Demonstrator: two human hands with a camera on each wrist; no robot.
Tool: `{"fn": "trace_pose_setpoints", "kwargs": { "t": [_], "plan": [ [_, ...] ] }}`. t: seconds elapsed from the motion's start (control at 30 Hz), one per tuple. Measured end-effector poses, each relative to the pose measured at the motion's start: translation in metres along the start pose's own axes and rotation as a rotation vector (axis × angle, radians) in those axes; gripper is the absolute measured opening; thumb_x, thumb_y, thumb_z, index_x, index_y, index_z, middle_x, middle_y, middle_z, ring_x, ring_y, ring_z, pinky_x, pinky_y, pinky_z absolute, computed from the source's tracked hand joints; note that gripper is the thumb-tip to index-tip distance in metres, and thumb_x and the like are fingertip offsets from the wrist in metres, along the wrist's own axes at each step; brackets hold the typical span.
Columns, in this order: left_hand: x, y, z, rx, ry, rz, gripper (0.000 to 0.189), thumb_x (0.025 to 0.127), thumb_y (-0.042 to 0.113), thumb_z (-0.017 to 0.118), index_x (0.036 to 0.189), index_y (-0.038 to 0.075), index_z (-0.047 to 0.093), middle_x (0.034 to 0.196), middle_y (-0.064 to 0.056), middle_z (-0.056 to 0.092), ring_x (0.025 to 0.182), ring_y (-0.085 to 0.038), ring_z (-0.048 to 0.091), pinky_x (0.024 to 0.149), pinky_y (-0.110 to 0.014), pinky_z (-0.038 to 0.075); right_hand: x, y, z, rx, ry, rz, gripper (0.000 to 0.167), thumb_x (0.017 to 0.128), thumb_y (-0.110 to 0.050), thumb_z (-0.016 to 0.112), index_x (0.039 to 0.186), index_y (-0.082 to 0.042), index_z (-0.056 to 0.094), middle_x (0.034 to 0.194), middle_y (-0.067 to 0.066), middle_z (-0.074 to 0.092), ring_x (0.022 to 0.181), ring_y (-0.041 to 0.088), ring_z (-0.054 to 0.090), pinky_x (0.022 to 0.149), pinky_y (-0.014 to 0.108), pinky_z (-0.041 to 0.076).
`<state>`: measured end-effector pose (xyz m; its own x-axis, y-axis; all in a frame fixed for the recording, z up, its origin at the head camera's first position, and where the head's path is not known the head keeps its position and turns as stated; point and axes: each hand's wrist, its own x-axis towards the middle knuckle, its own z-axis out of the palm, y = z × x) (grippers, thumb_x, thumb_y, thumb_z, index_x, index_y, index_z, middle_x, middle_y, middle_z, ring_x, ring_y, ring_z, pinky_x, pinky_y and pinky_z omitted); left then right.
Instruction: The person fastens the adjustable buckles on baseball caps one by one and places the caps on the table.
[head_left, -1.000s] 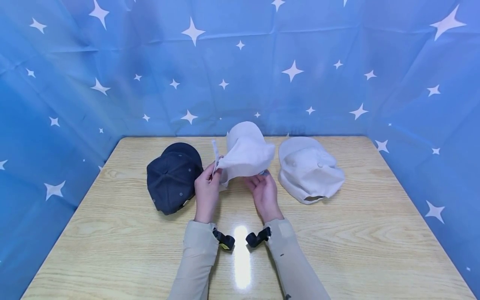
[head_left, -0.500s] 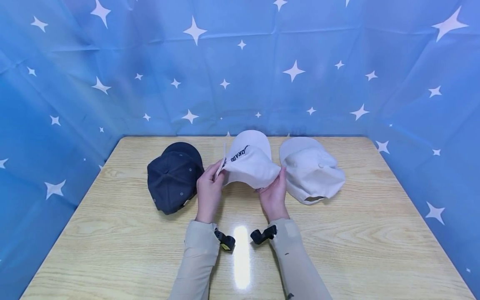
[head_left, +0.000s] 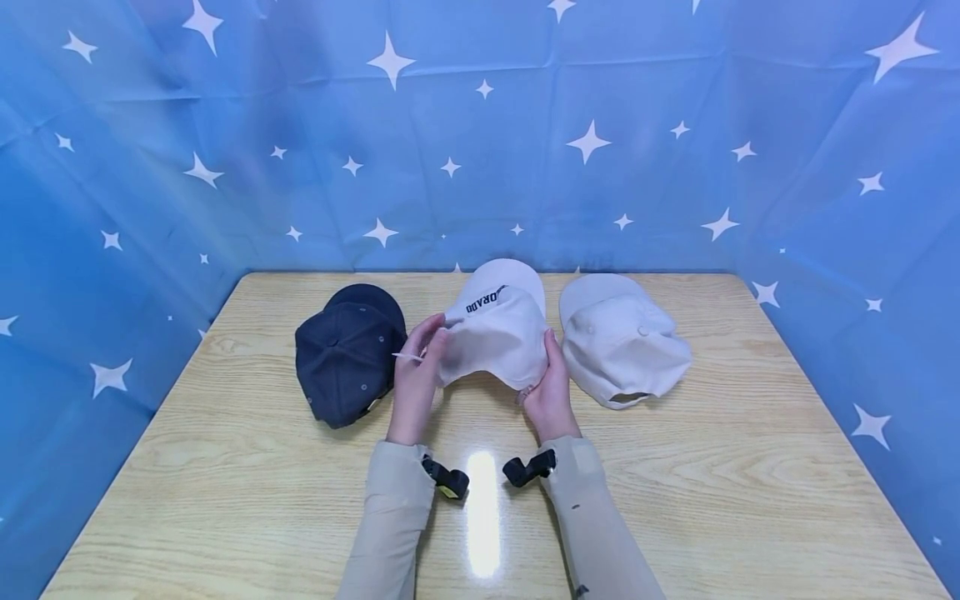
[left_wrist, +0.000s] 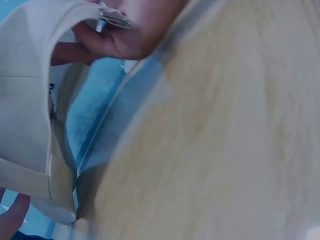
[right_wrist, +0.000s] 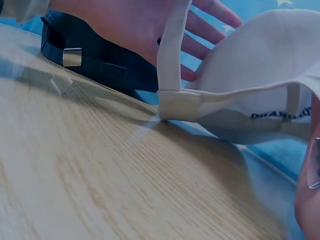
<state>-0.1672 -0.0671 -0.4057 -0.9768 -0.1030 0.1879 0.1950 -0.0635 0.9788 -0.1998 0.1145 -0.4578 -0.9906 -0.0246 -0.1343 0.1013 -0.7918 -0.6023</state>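
Note:
A white cap (head_left: 498, 337) with dark lettering near its brim is held at the middle of the table, brim pointing away. My left hand (head_left: 420, 375) holds its left rear edge; the pale strap end (head_left: 407, 357) sticks out between thumb and fingers. In the right wrist view, the strap (right_wrist: 172, 55) crosses that hand, and its fingers spread behind the cap. On the other side, my right hand (head_left: 550, 392) grips the right rear edge. A metal buckle (left_wrist: 116, 18) shows against its palm in the left wrist view. Part of each hand's fingers is hidden by the cap.
A dark navy cap (head_left: 348, 358) lies close beside the left hand. To the right hand's right is another off-white cap (head_left: 622, 342), brim away. The wooden table (head_left: 712, 483) ends at a blue star-patterned cloth (head_left: 525, 125) on its back and sides.
The white cap has turned and come lower, bringing its lettering into view. My right hand has moved right to its rear edge. The strap end has swung from upright to sideways at my left hand.

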Motion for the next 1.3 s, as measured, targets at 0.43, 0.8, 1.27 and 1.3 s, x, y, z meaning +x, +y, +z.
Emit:
{"fn": "trace_pose_setpoints", "kwargs": {
  "t": [0.43,0.8,1.27,1.3],
  "plan": [
    [-0.001,0.006,-0.014,-0.252,-0.066,0.159,0.042,0.097,0.035,0.032,0.124,0.007,0.048,0.116,-0.02,0.05,0.101,-0.04,0.05,0.076,-0.052,0.045,0.001,-0.001,-0.003,0.066,0.04,0.049,0.036,0.084,-0.048,0.055,0.108,-0.023,0.048,0.108,-0.005,0.053,0.095,0.011,0.05,0.078,0.023,0.04],
    [0.008,-0.003,-0.02,-0.402,-0.217,0.083,0.053,0.096,0.042,0.029,0.124,0.001,0.046,0.111,-0.021,0.054,0.101,-0.034,0.052,0.086,-0.045,0.041,0.003,-0.001,-0.005,0.092,0.024,0.04,0.036,0.085,-0.045,0.055,0.11,-0.021,0.047,0.113,-0.004,0.052,0.101,0.013,0.049,0.092,0.028,0.033],
    [0.01,-0.021,-0.018,0.159,-0.129,-0.445,0.053,0.086,0.046,0.052,0.119,0.005,0.049,0.107,-0.019,0.058,0.088,-0.035,0.059,0.072,-0.043,0.05,0.001,-0.002,-0.005,0.178,-0.002,0.042,0.044,0.085,-0.041,0.057,0.12,-0.019,0.043,0.122,-0.002,0.048,0.112,0.014,0.045,0.098,0.029,0.03],
    [0.01,-0.022,-0.017,0.177,-0.132,-0.455,0.055,0.086,0.047,0.052,0.122,0.006,0.047,0.11,-0.019,0.057,0.088,-0.034,0.06,0.072,-0.042,0.05,0.001,-0.003,-0.004,0.203,-0.008,0.041,0.044,0.085,-0.04,0.057,0.12,-0.018,0.043,0.122,-0.001,0.048,0.112,0.014,0.045,0.099,0.03,0.03]
  ]
}}
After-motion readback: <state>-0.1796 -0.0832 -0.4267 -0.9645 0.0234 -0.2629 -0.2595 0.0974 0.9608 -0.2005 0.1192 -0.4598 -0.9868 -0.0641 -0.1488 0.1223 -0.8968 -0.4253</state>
